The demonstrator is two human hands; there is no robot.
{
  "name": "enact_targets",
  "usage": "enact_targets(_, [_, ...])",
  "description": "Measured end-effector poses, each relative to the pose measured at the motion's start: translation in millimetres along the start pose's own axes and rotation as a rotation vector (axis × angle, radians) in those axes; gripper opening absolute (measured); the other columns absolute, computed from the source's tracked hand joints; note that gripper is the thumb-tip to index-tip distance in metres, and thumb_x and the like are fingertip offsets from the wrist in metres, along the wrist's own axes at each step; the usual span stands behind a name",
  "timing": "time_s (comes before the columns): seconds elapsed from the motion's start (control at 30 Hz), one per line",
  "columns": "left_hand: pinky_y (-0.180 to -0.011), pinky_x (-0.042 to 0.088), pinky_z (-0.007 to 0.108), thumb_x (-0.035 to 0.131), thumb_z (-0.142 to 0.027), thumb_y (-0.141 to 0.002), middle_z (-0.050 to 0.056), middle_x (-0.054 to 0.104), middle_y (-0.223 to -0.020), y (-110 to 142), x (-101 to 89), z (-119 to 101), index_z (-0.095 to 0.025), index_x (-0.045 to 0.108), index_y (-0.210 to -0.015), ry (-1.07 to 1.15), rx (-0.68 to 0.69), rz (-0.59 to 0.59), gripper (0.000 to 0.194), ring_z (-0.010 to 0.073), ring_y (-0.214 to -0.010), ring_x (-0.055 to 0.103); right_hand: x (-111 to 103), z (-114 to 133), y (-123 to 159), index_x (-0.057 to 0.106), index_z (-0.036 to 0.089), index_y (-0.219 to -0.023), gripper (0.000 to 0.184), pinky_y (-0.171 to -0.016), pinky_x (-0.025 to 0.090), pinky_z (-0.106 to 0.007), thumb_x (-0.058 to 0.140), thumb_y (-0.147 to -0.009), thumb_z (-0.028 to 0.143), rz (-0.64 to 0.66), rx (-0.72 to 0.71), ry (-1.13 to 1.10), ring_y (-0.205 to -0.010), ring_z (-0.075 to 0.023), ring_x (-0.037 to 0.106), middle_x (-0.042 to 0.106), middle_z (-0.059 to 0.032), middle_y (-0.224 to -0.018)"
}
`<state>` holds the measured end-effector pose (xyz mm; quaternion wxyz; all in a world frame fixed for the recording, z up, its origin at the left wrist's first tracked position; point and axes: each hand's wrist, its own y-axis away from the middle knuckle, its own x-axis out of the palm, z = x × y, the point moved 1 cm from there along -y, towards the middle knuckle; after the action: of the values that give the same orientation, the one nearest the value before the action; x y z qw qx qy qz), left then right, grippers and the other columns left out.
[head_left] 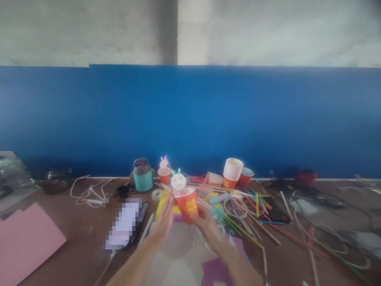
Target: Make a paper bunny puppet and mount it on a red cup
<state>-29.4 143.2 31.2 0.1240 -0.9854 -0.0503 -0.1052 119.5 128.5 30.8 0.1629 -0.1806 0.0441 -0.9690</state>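
Observation:
Between my two hands, above the middle of the table, a red paper cup (187, 205) with yellow print is held slightly tilted. A round white bunny face (178, 181) with green ears stands at the cup's rim, and a red straw (201, 186) slants out on the right. My left hand (167, 212) is closed at the cup's left side near the bunny face; its fingertips are partly hidden. My right hand (206, 226) grips the lower right of the cup. Farther back stands a similar cup (164, 174) with a pink-eared bunny face.
A stack of paper cups (233, 171) stands at the back right, near scattered coloured straws (262, 214) and a clear tape ring (235, 207). At left are a teal container (143, 176), a phone (124, 225) on a cable, and pink paper (29, 246). A blue panel (190, 119) borders the table.

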Motion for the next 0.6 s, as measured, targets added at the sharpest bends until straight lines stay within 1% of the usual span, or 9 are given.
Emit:
enact_targets(0.13, [-0.089, 0.046, 0.034, 0.056, -0.058, -0.081, 0.010, 0.068, -0.109, 2, 4.3, 0, -0.018, 0.065, -0.106, -0.023, -0.001, -0.075, 0.048, 0.0267, -0.106, 0.060, 1, -4, -2, 0.065, 0.022, -0.109, 0.054, -0.093, 0.045, -0.045, 0.079, -0.063, 0.047, -0.021, -0.056, 0.022, -0.109, -0.0315, 0.058, 0.069, -0.0094, -0.110])
enact_targets(0.2, [-0.088, 0.047, 0.033, 0.056, -0.057, -0.081, 0.011, 0.065, -0.114, 2, 6.9, 0, -0.018, 0.062, -0.112, -0.003, -0.002, -0.092, 0.050, 0.0260, -0.107, 0.059, 1, -7, -3, 0.064, 0.023, -0.111, 0.057, -0.092, 0.046, -0.046, 0.080, -0.061, 0.048, -0.053, -0.067, 0.039, -0.110, -0.0324, 0.058, 0.068, -0.0099, -0.112])
enact_targets(0.27, [-0.085, 0.047, 0.032, 0.056, -0.057, -0.081, 0.011, 0.064, -0.115, 3, 8.7, 2, -0.018, 0.059, -0.116, 0.038, 0.009, -0.110, 0.052, 0.0248, -0.104, 0.060, 0, -12, -4, 0.063, 0.023, -0.113, 0.060, -0.091, 0.047, -0.047, 0.079, -0.062, 0.048, -0.075, -0.064, 0.049, -0.108, -0.0323, 0.059, 0.068, -0.0103, -0.113])
enact_targets(0.3, [-0.083, 0.048, 0.032, 0.057, -0.056, -0.080, 0.010, 0.064, -0.112, 3, 9.1, 4, -0.018, 0.059, -0.115, 0.047, 0.020, -0.118, 0.052, 0.0242, -0.100, 0.061, -1, -13, -5, 0.062, 0.023, -0.115, 0.060, -0.092, 0.047, -0.047, 0.079, -0.063, 0.048, -0.079, -0.061, 0.053, -0.108, -0.0321, 0.059, 0.068, -0.0104, -0.112])
enact_targets(0.37, [-0.079, 0.048, 0.032, 0.058, -0.056, -0.079, 0.009, 0.066, -0.101, 4, 8.7, 5, -0.017, 0.061, -0.105, -0.007, 0.062, -0.128, 0.047, 0.0230, -0.090, 0.062, -2, -16, -5, 0.061, 0.023, -0.116, 0.061, -0.092, 0.046, -0.046, 0.079, -0.063, 0.048, -0.085, -0.059, 0.058, -0.107, -0.0315, 0.060, 0.068, -0.0105, -0.112])
enact_targets(0.47, [-0.076, 0.046, 0.033, 0.055, -0.054, -0.083, 0.006, 0.064, -0.083, 5, 5.5, 5, -0.019, 0.061, -0.087, -0.218, 0.141, -0.147, 0.035, 0.0229, -0.079, 0.059, -3, -17, -4, 0.062, 0.022, -0.115, 0.059, -0.093, 0.046, -0.046, 0.079, -0.064, 0.045, -0.092, -0.056, 0.061, -0.108, -0.0308, 0.060, 0.067, -0.0099, -0.115])
enact_targets(0.53, [-0.080, 0.045, 0.036, 0.054, -0.052, -0.084, 0.007, 0.063, -0.082, 6, 3.3, 5, -0.021, 0.061, -0.085, -0.307, 0.180, -0.150, 0.032, 0.0248, -0.082, 0.059, -4, -18, -3, 0.064, 0.023, -0.113, 0.053, -0.094, 0.046, -0.045, 0.079, -0.066, 0.043, -0.098, -0.062, 0.057, -0.108, -0.0300, 0.060, 0.066, -0.0089, -0.118])
enact_targets(0.57, [-0.084, 0.043, 0.037, 0.055, -0.052, -0.083, 0.008, 0.064, -0.085, 6, 2.5, 5, -0.021, 0.062, -0.086, -0.303, 0.186, -0.138, 0.031, 0.0264, -0.087, 0.059, -4, -18, -3, 0.065, 0.023, -0.111, 0.050, -0.094, 0.046, -0.044, 0.078, -0.067, 0.043, -0.101, -0.069, 0.056, -0.107, -0.0296, 0.060, 0.066, -0.0084, -0.118])
enact_targets(0.6, [-0.089, 0.042, 0.038, 0.058, -0.051, -0.081, 0.010, 0.065, -0.090, 6, 2.0, 4, -0.021, 0.063, -0.087, -0.249, 0.174, -0.124, 0.031, 0.0282, -0.093, 0.058, -5, -18, -2, 0.065, 0.023, -0.110, 0.047, -0.095, 0.046, -0.044, 0.077, -0.069, 0.043, -0.106, -0.079, 0.058, -0.107, -0.0294, 0.061, 0.067, -0.0080, -0.117])
